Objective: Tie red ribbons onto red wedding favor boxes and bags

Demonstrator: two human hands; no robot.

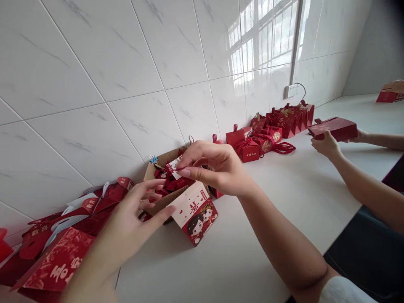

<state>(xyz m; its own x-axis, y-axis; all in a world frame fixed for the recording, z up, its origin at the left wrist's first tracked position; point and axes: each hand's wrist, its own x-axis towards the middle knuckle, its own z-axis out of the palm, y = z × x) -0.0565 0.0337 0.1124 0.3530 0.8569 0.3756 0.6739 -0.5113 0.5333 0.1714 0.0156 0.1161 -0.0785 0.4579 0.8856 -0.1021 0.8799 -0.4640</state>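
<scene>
My right hand [217, 168] is raised over an open cardboard box [172, 195], thumb and fingertips pinched on a small white-and-red card [173, 167]. Red ribbons and small tags [167, 183] fill that box, and part of them is hidden behind my hands. My left hand [139, 223] has its fingers apart in front of the box and looks empty. Beside its thumb is a red-and-white gift box [197, 214] printed with a cartoon couple; whether the thumb touches it I cannot tell.
Red gift bags [72, 235] are piled at left. Finished-looking red boxes [249, 147] and bags [293, 120] line the tiled wall. At right, another person's hands hold a dark red box [337, 128] above the white counter [252, 235]. A blue binder clip [153, 159] grips the cardboard box.
</scene>
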